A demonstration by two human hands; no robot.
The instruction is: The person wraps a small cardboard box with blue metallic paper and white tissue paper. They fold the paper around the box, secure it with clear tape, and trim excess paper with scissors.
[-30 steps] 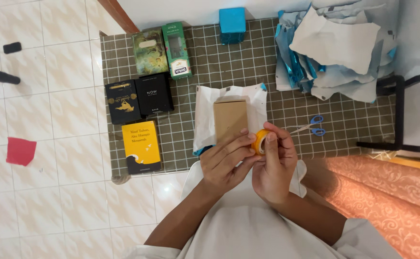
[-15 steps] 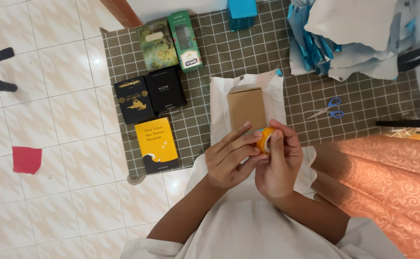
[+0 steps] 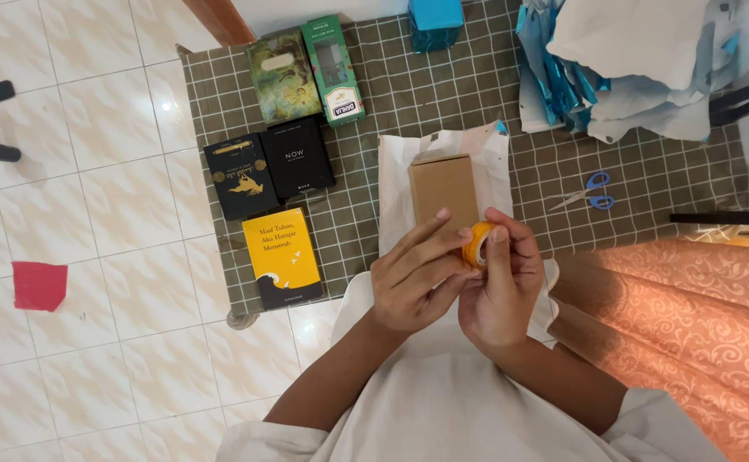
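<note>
Little has moved since earlier: right hand (image 3: 501,291) still pinches the yellow tape roll (image 3: 477,245) steady while left hand (image 3: 413,278) fingertips pick its edge above the cardboard box (image 3: 443,188).

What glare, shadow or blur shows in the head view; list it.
Head view: soft, even daylight; small glare spots on the glossy floor tiles; no hard shadow under the tape roll held by the left hand and right hand; sharp overall, slight softness at frame edges.
</note>
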